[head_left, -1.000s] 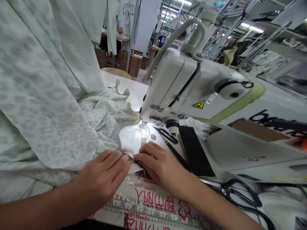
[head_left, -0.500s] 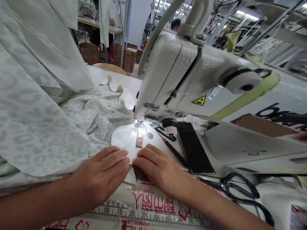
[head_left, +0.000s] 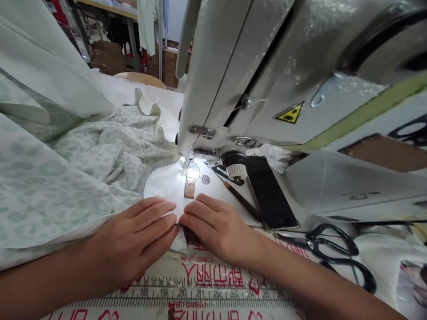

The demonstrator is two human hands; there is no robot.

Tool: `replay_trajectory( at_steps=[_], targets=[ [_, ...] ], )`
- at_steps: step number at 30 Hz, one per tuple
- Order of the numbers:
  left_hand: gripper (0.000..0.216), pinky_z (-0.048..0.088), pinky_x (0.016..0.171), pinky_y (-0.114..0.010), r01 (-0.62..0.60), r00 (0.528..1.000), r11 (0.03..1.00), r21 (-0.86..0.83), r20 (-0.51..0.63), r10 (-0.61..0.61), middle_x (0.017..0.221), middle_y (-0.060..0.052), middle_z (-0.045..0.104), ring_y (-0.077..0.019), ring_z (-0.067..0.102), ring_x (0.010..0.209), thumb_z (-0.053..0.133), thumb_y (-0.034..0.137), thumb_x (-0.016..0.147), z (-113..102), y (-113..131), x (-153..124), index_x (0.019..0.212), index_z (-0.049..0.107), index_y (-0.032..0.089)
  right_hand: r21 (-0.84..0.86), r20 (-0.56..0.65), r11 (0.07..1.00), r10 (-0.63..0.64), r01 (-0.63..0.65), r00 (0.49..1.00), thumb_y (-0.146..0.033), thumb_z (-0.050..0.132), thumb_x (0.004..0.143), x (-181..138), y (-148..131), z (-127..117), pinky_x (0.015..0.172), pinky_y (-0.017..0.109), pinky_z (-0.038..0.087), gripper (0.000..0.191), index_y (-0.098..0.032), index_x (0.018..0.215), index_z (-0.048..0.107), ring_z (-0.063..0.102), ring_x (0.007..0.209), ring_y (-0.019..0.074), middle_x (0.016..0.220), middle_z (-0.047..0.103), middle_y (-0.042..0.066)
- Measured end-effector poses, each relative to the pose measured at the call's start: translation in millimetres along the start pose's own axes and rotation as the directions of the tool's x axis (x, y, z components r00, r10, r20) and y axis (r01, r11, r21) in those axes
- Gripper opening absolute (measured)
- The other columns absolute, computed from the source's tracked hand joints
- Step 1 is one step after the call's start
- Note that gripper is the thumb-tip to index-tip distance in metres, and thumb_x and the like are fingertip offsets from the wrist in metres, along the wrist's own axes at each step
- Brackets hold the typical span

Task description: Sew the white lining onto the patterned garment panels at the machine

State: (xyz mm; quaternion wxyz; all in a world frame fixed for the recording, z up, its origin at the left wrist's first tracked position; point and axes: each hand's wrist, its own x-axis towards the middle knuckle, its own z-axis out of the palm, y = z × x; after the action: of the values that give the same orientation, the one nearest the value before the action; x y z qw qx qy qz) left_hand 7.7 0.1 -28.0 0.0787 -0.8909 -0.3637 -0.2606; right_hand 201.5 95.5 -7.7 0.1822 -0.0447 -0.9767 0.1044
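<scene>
Left hand [head_left: 140, 235] and right hand [head_left: 216, 226] nearly meet at the fingertips, each pinched closed on the near edge of the pale cloth [head_left: 162, 182]; the thumbs are mostly hidden from me. That cloth lies on the white surface [head_left: 171, 103], its plain part running from the fingers up to the lit needle area under the sewing machine [head_left: 230, 89], its spotted folds heaped to the left. A copper-coloured strip [head_left: 189, 187] sits just beyond the right fingertips. Over to the right lie a dark phone [head_left: 270, 191] and black-handled scissors [head_left: 333, 253], and a printed ruler [head_left: 183, 295] stretches along the near side.
</scene>
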Motion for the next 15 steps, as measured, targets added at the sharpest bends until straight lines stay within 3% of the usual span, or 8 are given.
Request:
replay_trajectory(
  at_steps=[3, 5, 9, 13, 15],
  targets=[
    [0.024, 0.042, 0.098, -0.045, 0.016, 1.000, 1.000, 0.015, 0.005, -0.016, 0.103, -0.010, 0.060, -0.0258, 0.048, 0.113, 0.039, 0.009, 0.093, -1.1, 0.9, 1.6, 0.102, 0.062, 0.007, 0.024, -0.038, 0.999, 0.027, -0.026, 0.999, -0.012, 0.041, 0.093, 1.1, 1.3, 3.0, 0.065, 0.028, 0.042, 0.026, -0.007, 0.083, 0.064, 0.042, 0.071, 0.0159, 0.079, 0.057, 0.008],
    [0.024, 0.043, 0.097, -0.045, 0.028, 1.000, 1.000, 0.002, -0.005, -0.028, 0.101, -0.010, 0.061, -0.0251, 0.049, 0.111, 0.039, 0.009, 0.094, -2.0, 1.5, 3.0, 0.101, 0.062, 0.007, -0.018, -0.038, 1.000, -0.022, 0.021, 0.999, -0.011, 0.041, 0.093, 2.6, 1.4, 1.6, 0.064, 0.029, 0.041, 0.026, -0.006, 0.082, 0.064, 0.043, 0.071, 0.0164, 0.078, 0.057, 0.008],
    [0.021, 0.044, 0.097, -0.043, 0.028, 0.999, 0.997, -0.065, -0.017, -0.029, 0.094, -0.008, 0.063, -0.0208, 0.054, 0.102, 0.042, 0.007, 0.092, -3.9, 2.0, 4.2, 0.099, 0.062, 0.007, -0.116, 0.040, 0.978, -0.170, 0.174, 0.985, -0.011, 0.043, 0.092, 2.7, -0.1, -8.3, 0.059, 0.030, 0.038, 0.027, -0.009, 0.077, 0.065, 0.043, 0.070, 0.0168, 0.075, 0.057, 0.006],
    [0.021, 0.045, 0.094, -0.041, 0.029, 1.000, 0.990, -0.136, -0.008, -0.030, 0.095, -0.007, 0.063, -0.0185, 0.055, 0.096, 0.042, 0.007, 0.092, -6.6, 2.6, 3.3, 0.102, 0.060, 0.010, -0.175, 0.109, 0.968, -0.165, 0.182, 0.980, -0.014, 0.044, 0.093, -2.1, -1.0, -14.7, 0.059, 0.030, 0.036, 0.024, -0.010, 0.081, 0.065, 0.043, 0.071, 0.0151, 0.078, 0.056, 0.004],
    [0.019, 0.048, 0.087, -0.038, 0.092, 0.995, 0.980, -0.174, -0.013, -0.095, 0.092, -0.005, 0.063, -0.0170, 0.055, 0.090, 0.043, 0.009, 0.092, -7.2, 3.3, 3.3, 0.102, 0.059, 0.012, -0.198, 0.108, 0.965, -0.154, 0.173, 0.982, -0.015, 0.044, 0.094, -4.3, -0.8, -15.0, 0.059, 0.030, 0.036, 0.022, -0.010, 0.086, 0.065, 0.044, 0.071, 0.0148, 0.080, 0.057, 0.004]
  ],
)
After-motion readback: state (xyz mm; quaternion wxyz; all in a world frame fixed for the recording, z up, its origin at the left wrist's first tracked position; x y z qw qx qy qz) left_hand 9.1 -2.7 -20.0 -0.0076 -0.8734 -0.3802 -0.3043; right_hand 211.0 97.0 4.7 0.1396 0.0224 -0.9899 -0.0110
